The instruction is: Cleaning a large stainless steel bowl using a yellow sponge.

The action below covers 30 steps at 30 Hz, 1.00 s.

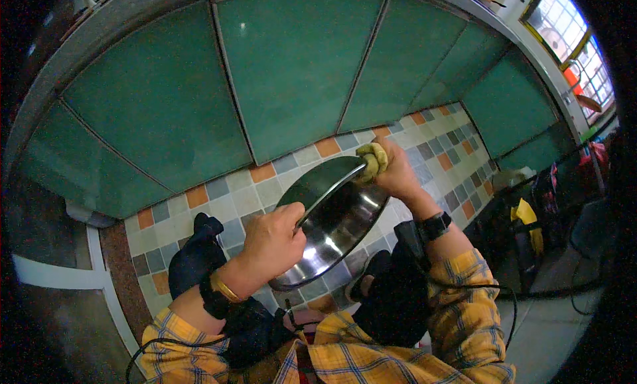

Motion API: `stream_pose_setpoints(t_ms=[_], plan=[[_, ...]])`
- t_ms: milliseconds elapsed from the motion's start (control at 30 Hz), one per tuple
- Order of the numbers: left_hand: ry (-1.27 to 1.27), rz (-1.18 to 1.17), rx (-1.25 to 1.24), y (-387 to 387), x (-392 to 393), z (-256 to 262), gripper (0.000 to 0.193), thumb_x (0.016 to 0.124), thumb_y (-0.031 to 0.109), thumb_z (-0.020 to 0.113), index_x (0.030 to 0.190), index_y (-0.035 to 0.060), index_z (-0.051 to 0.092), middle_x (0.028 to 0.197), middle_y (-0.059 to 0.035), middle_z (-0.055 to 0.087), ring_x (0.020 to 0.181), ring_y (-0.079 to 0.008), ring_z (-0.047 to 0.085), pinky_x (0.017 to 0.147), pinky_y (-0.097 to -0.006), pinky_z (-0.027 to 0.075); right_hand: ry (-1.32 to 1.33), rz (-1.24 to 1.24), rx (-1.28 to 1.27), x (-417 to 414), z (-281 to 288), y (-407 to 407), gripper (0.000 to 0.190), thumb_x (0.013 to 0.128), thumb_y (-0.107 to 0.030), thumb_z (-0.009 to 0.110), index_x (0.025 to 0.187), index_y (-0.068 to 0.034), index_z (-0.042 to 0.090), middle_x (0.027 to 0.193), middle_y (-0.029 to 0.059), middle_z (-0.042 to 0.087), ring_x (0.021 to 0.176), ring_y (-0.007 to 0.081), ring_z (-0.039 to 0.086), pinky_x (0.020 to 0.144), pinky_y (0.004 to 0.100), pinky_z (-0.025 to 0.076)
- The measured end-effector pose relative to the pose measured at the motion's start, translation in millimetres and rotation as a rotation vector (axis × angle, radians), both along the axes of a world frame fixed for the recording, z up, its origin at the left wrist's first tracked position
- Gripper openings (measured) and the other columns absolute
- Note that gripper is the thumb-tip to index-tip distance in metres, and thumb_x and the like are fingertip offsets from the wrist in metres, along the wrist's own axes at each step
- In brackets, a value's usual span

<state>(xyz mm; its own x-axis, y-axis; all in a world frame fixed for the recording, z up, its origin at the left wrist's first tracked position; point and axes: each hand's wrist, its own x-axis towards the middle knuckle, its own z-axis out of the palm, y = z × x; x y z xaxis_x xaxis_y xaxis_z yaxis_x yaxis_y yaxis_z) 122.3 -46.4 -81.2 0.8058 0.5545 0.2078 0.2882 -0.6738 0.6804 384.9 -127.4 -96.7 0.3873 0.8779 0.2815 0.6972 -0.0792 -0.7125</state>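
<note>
A large round metal pan or basin (pixel 328 235) with a shiny surface is tilted on edge in front of me, above the tiled floor. My left hand (pixel 271 242) grips its rim at the left, knuckles up. At the upper right of the rim, my right hand (pixel 398 167) holds a bunched yellow-green cloth (pixel 372 161) against the metal. The fingers of my right hand are partly hidden by the cloth and the pan. Both wrists bear dark bands, the left one a gold-coloured bangle too.
Green cabinet fronts (pixel 298 60) stand ahead under a counter edge. Multicoloured tiles (pixel 249 195) cover the floor around my feet. A barred window (pixel 562 26) and a tap (pixel 575 70) are at the upper right. Black cables (pixel 515 309) hang near my right arm; a yellow cloth (pixel 525 215) lies beyond.
</note>
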Motion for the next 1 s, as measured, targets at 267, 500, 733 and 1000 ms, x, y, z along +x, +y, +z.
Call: stream_pose_setpoints(t_ms=[267, 500, 733, 1000], plan=[[-0.044, -0.022, 0.041, -6.8, 14.8, -4.6, 0.011, 0.069, 0.004, 0.054, 0.079, 0.0043, 0.049, 0.074, -0.0184, 0.058, 0.069, -0.0396, 0.057, 0.06, -0.0498, 0.045, -0.578, 0.304, 0.045, -90.3, 36.8, 5.9, 0.034, 0.057, -0.015, 0.071, 0.085, -0.008, 0.054, 0.081, 0.0116, 0.054, 0.08, 0.0329, 0.054, 0.068, 0.0435, 0.042], [-0.057, 0.004, 0.07, -5.9, 14.9, 3.3, 0.011, 0.067, 0.003, 0.055, 0.075, 0.0042, 0.048, 0.07, -0.0173, 0.056, 0.067, -0.0393, 0.057, 0.059, -0.0489, 0.045, -0.479, 0.335, 0.073, -67.4, 25.2, 11.4, 0.034, 0.06, -0.015, 0.07, 0.09, -0.009, 0.055, 0.081, 0.012, 0.055, 0.08, 0.0336, 0.054, 0.067, 0.0445, 0.042], [-0.17, 0.033, -0.067, -1.6, 7.8, 7.4, 0.01, 0.067, 0.003, 0.057, 0.068, 0.003, 0.047, 0.058, -0.0143, 0.045, 0.051, -0.0293, 0.048, 0.047, -0.0372, 0.037, 0.091, 0.079, -0.126, 6.0, -20.8, 9.0, 0.028, 0.068, -0.01, 0.074, 0.091, -0.006, 0.058, 0.085, 0.0071, 0.061, 0.084, 0.0195, 0.059, 0.076, 0.0344, 0.048], [-0.175, 0.009, -0.083, 6.8, -14.0, 14.6, 0.012, 0.068, 0.001, 0.057, 0.065, 0.0029, 0.046, 0.055, -0.0086, 0.041, 0.047, -0.0171, 0.041, 0.045, -0.0307, 0.033, 0.329, 0.14, -0.44, 33.5, -55.8, -6.5, 0.039, 0.064, -0.006, 0.076, 0.098, -0.006, 0.058, 0.093, 0.0039, 0.064, 0.086, 0.016, 0.06, 0.079, 0.0303, 0.049]])
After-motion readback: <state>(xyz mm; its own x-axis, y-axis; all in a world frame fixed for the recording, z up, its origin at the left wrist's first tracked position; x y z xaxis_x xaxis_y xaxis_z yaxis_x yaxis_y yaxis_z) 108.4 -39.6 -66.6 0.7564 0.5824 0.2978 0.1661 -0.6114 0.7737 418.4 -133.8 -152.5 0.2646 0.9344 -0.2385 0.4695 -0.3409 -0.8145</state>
